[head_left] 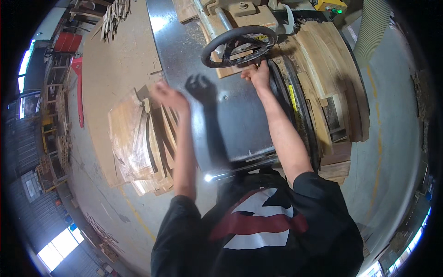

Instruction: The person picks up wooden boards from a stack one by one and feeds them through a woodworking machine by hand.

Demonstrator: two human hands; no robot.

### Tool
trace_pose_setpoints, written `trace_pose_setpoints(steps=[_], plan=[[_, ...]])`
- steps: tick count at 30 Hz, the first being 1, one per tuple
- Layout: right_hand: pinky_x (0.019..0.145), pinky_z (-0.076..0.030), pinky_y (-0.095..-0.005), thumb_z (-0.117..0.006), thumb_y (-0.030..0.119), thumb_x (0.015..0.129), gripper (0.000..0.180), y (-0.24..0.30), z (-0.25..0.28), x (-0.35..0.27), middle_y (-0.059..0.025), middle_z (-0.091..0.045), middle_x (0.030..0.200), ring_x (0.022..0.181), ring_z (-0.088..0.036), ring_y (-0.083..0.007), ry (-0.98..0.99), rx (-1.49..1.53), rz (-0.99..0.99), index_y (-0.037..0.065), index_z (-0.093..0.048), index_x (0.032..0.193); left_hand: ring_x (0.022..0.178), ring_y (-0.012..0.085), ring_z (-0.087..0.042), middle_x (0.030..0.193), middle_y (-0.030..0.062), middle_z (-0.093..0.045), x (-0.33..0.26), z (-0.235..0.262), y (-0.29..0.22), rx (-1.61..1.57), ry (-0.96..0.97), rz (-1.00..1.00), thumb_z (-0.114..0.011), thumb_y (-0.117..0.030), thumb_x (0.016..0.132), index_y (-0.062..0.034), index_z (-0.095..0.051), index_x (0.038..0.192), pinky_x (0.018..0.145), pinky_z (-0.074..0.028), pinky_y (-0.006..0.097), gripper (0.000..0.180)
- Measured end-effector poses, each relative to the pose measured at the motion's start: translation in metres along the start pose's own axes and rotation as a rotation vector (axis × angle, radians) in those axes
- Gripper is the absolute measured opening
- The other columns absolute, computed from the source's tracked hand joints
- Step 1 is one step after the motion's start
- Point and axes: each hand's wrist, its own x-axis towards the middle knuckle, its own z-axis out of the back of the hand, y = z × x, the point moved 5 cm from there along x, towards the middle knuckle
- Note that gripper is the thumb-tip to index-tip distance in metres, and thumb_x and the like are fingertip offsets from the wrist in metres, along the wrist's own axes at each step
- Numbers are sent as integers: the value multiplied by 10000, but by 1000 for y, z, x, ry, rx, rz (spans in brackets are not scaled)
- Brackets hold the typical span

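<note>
My left hand [169, 97] is raised, blurred by motion, beside a stack of curved wooden pieces [134, 134]. Its shadow on the dark metal machine table [235, 111] shows bent fingers set apart, with nothing held. My right hand [258, 76] reaches to the near end of a wooden board [227, 72] lying under a black handwheel [239, 46]. Thumb and fingers are spread at the board's end, and some fingertips are hidden beneath the wheel's rim.
More curved wooden pieces [318, 55] are stacked to the right of the machine. A brown sheet surface [115, 60] extends at the left, with thin offcut strips [113, 21] at its far end. A ribbed hose [373, 27] hangs at the far right.
</note>
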Motion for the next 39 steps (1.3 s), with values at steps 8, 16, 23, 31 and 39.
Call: trace_pose_setpoints(steps=[8, 16, 23, 31, 39], plan=[[701, -527, -256, -584, 134, 978, 203, -23, 40, -53, -86, -675, 1004, 877, -662, -132, 285, 4, 197, -3, -630, 1121, 1160, 377, -567, 1204, 271, -600, 173, 282, 93, 1307, -47, 166, -704, -628, 764, -30, -586, 1300, 969, -463, 463, 812], [597, -485, -255, -539, 138, 1008, 179, -34, 85, -165, -75, -662, 920, 720, -633, -120, 449, -119, 59, -1, -607, 1097, 1022, 425, -618, 1072, 318, -645, 91, 350, 122, 1236, 123, 3, -588, -675, 833, 87, -688, 1022, 879, -478, 511, 791], [556, -454, -237, -533, 129, 1005, 176, -43, 120, -186, -57, -646, 862, 649, -592, -97, 461, -284, 76, 3, -614, 1096, 1292, 503, -361, 1347, 368, -427, -43, 250, 16, 933, 97, -120, -736, -639, 715, 127, -540, 1130, 1084, -304, 558, 892], [515, -436, -227, -572, 167, 986, 254, -64, 142, -222, -49, -645, 809, 594, -584, -90, 467, -298, -63, 19, -613, 1188, 1163, 434, -429, 1250, 306, -429, -199, 237, -47, 715, 99, 20, -844, -440, 701, 61, -484, 1309, 1004, -363, 506, 866], [774, -501, -300, -646, 223, 942, 283, -27, 130, -263, -117, -667, 976, 884, -643, -219, 527, -598, 347, 16, -671, 1134, 823, 212, -631, 910, 158, -652, -228, 243, -12, 90, 256, 568, -841, -238, 747, 48, -574, 1096, 750, -512, 339, 524]])
